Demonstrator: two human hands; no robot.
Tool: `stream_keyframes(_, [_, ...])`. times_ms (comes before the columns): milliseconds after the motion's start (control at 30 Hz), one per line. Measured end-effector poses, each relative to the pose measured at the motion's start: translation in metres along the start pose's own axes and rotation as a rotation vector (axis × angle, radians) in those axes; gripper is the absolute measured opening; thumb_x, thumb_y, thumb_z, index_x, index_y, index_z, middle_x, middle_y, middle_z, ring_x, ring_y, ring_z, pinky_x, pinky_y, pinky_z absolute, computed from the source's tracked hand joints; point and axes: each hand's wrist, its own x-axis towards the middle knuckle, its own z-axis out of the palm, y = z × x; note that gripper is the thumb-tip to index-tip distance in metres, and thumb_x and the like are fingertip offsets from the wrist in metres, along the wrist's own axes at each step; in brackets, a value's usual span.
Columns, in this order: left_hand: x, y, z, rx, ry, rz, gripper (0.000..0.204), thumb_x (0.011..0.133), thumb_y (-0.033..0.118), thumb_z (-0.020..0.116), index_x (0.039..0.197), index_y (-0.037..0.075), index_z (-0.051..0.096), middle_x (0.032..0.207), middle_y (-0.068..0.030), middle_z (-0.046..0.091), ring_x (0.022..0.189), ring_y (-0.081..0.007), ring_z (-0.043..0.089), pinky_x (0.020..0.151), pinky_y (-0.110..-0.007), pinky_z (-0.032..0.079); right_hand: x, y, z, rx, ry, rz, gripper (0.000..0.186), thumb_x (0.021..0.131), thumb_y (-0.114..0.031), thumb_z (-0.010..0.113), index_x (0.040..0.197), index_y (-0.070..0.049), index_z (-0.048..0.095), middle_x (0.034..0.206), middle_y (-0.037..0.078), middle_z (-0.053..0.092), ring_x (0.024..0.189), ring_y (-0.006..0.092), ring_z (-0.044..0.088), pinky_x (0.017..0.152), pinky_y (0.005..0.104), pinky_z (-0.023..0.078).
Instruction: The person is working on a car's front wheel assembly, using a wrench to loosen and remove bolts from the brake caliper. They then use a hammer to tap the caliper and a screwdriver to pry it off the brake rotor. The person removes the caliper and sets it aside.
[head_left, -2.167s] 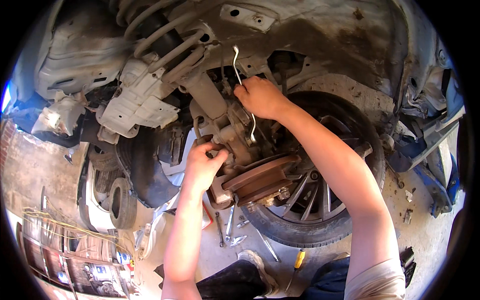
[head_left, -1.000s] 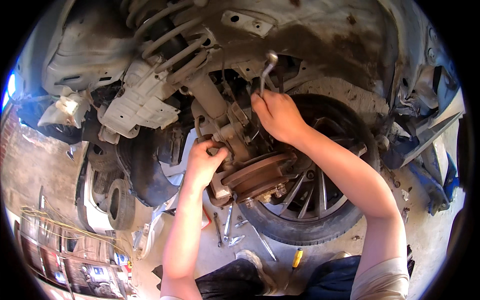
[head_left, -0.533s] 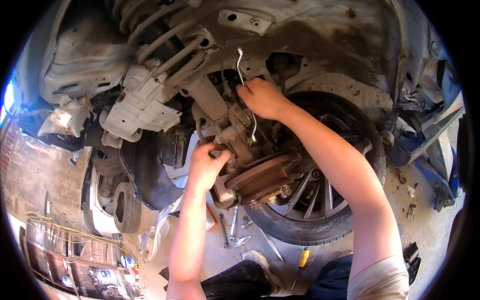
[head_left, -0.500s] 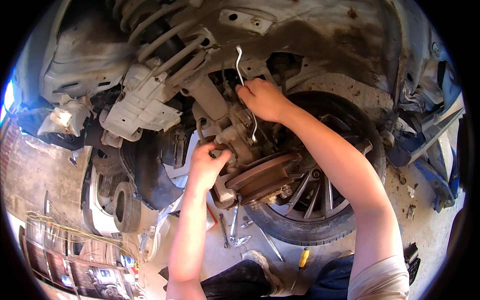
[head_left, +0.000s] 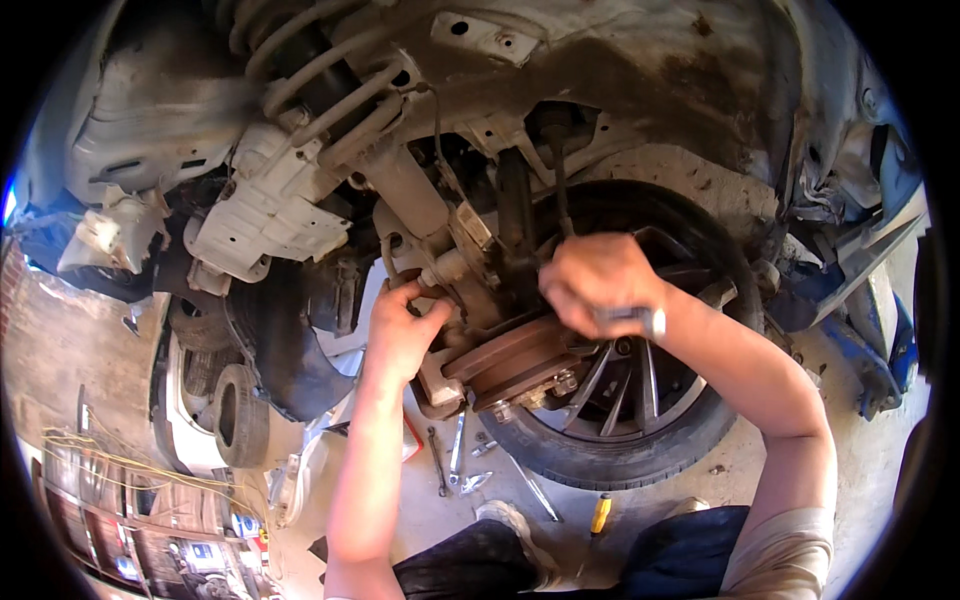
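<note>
My left hand (head_left: 398,328) is at the steering knuckle (head_left: 470,295), below the strut (head_left: 408,190). Its thumb and forefinger curl together beside a bolt end; whatever lies between them is hidden. My right hand (head_left: 600,285), smeared by motion, is closed around a wrench (head_left: 640,318), whose shiny end points toward my wrist. That hand is in front of the loose wheel (head_left: 600,465), to the right of the knuckle and apart from it. Under both hands sits the rusty brake disc (head_left: 515,362), with wheel studs at its lower side.
On the floor lie a yellow-handled screwdriver (head_left: 600,514), a dark wrench (head_left: 437,462), a shiny wrench (head_left: 457,450) and a long bar (head_left: 535,488). A coil spring (head_left: 335,105) and wheel-arch metal hang above. Old tyres (head_left: 241,415) stand at left, torn body panels (head_left: 870,290) at right.
My right hand, with the wrench, has come away from the strut and knuckle, moving right and down. The wrench has turned toward my wrist. My left hand stays at the knuckle.
</note>
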Motion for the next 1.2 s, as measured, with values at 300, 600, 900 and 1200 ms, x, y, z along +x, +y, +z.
stream_keyframes(300, [0.002, -0.002, 0.002, -0.006, 0.016, -0.018, 0.025, 0.075, 0.017, 0.071, 0.09, -0.003, 0.069, 0.102, -0.019, 0.064, 0.1, -0.0284, 0.06, 0.092, -0.034, 0.044, 0.058, 0.024, 0.047, -0.031, 0.079, 0.69, 0.035, 0.095, -0.026, 0.045, 0.079, 0.0, 0.061, 0.072, 0.022, 0.063, 0.069, 0.0418, 0.062, 0.067, 0.0503, 0.05])
stream_keyframes(600, [0.002, -0.001, 0.003, 0.001, 0.029, -0.01, 0.025, 0.075, 0.017, 0.071, 0.089, -0.004, 0.069, 0.099, -0.0194, 0.066, 0.096, -0.0282, 0.062, 0.089, -0.034, 0.045, 0.082, 0.06, 0.065, 0.027, -0.087, 0.892, 0.043, 0.094, -0.031, 0.043, 0.083, 0.003, 0.067, 0.088, 0.026, 0.065, 0.089, 0.0415, 0.063, 0.082, 0.0498, 0.05])
stream_keyframes(900, [0.002, 0.001, 0.001, -0.008, 0.005, 0.005, 0.027, 0.075, 0.018, 0.071, 0.09, -0.004, 0.069, 0.103, -0.0207, 0.065, 0.099, -0.0302, 0.061, 0.091, -0.035, 0.045, 0.077, 0.038, 0.052, 0.059, 0.011, 0.76, 0.037, 0.094, -0.029, 0.046, 0.083, 0.002, 0.065, 0.078, 0.024, 0.064, 0.078, 0.0424, 0.063, 0.075, 0.0505, 0.049])
stream_keyframes(1200, [0.002, -0.005, 0.002, -0.016, -0.006, -0.004, 0.028, 0.077, 0.019, 0.07, 0.094, -0.003, 0.069, 0.112, -0.0194, 0.059, 0.107, -0.0321, 0.057, 0.096, -0.036, 0.042, -0.004, -0.002, 0.009, 0.046, 0.033, -0.013, 0.012, 0.078, -0.011, 0.065, 0.083, -0.006, 0.055, 0.064, 0.007, 0.056, 0.056, 0.027, 0.06, 0.051, 0.0365, 0.049])
